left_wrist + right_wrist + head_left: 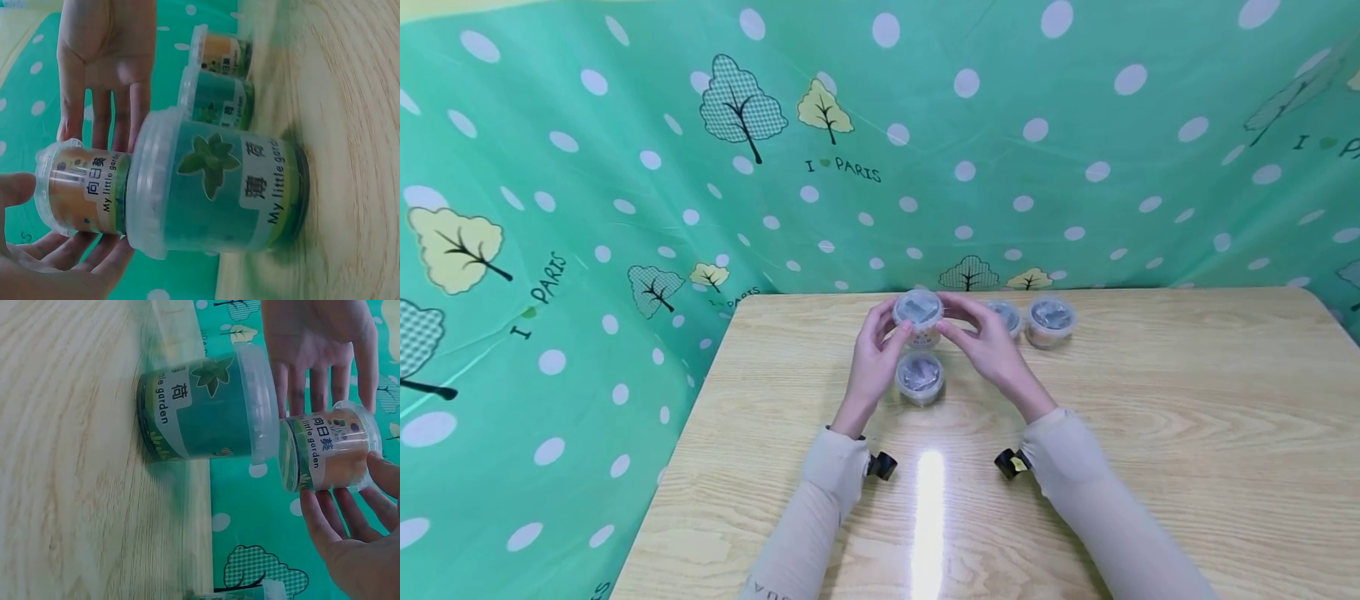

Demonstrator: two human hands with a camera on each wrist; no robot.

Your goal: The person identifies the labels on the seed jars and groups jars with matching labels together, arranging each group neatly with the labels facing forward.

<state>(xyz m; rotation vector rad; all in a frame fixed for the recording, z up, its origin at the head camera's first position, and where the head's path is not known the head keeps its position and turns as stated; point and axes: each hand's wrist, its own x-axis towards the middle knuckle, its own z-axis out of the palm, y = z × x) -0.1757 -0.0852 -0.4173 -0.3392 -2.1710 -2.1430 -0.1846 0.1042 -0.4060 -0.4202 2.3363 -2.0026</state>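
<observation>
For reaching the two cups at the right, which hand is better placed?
Probably the right hand: it is nearer those two cups, though it and the left hand hold an orange cup.

Counter (pixel 1195 417) = lt. wood w/ wavy grain, rounded far R corner, bright strip of glare (pixel 929 517) running front-to-back near the bottom of the head view. On it, upright: mint-label green tub (pixel 209 187), "My little garden" text, clear lid on, approx. L of ctr. toward the back. Farther back & to the R, 2 more lidded tubs just beside each other: rear green tub (pixel 1004 317), partly hidden in head view, & rear orange tub (pixel 1051 322) at its R.
</observation>
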